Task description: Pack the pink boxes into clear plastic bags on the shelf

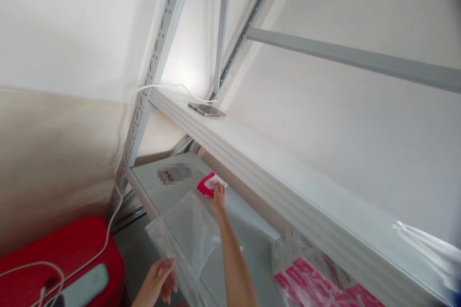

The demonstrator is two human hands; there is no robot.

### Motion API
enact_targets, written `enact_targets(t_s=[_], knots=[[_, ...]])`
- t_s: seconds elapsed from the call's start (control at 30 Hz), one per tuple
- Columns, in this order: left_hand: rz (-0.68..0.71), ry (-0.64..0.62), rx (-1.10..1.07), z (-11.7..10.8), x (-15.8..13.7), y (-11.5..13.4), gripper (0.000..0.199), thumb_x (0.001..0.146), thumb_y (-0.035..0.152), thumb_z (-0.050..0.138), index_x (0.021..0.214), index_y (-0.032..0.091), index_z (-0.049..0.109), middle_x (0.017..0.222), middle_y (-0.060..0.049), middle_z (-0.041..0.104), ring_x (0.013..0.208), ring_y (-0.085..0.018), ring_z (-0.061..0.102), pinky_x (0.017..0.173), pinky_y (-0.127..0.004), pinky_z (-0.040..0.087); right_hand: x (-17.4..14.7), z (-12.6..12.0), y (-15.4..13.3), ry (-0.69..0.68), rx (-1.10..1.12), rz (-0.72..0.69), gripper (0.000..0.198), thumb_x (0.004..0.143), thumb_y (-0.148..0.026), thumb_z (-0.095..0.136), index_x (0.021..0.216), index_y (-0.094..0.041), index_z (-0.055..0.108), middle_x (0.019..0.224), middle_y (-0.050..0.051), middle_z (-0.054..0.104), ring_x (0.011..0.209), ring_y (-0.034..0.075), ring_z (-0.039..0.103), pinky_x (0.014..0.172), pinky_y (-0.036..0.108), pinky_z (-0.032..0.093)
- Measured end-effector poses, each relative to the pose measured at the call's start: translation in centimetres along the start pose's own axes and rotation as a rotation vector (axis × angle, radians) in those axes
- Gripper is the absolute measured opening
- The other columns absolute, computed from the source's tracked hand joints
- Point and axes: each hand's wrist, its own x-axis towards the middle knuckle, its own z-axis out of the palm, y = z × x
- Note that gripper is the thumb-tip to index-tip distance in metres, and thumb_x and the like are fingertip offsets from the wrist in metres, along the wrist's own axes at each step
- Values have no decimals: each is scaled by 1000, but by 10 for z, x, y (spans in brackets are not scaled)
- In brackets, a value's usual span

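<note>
Pink packet (206, 185), pink with a white part, is lying on the lower shelf (248, 224), right under the fingers of the right-hand grip (217, 197). The fingers are spread over the white bit with the thumb down by the pink side, but tbh I can't tell if they're actually pinching it or just resting there. My guess is that the flat shelf backs it up so one hand is enough to control it. The left-hand grip (161, 276) is lower down with the fingers curled, right by the edge of a clear bag (190, 230). It could be steadying that edge, but the bag's so see-through I can't say whether the fingers have closed on it. The bag lies partly on the shelf and hangs over the front, probably so it's in easy reach. Further back on the shelf there's a pixelated patch (175, 173), no clue what's under it. Off to the right, some pink packs (309, 278) sit in shiny clear wrap, cut off by the bottom of the view and partly hidden by the upper shelf (252, 148). Up there a phone (207, 109) lies flat beside a white cable (175, 85), maybe parked out of the way. The red thing (72, 237) at lower left is cut off too, so can't say if it's a box or a seat.
</note>
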Motion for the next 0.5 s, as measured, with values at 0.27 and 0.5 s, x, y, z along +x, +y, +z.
enact_targets(t_s=[0.27,0.5], knots=[[6,159,-132,-16,12,36,65,40,70,70,72,17,51,43,0,59,34,-15,55,35,-21,38,-7,-58,5,41,-29,196,51,90,-42,42,136,-22,43,137,14,45,128,28,39,100,43,34],[25,53,230,-16,7,57,63,61,75,49,82,16,52,43,0,58,28,-14,48,32,-22,31,-98,-81,55,-321,196,300,37,87,-48,43,106,-25,66,101,6,68,94,23,63,85,35,45]])
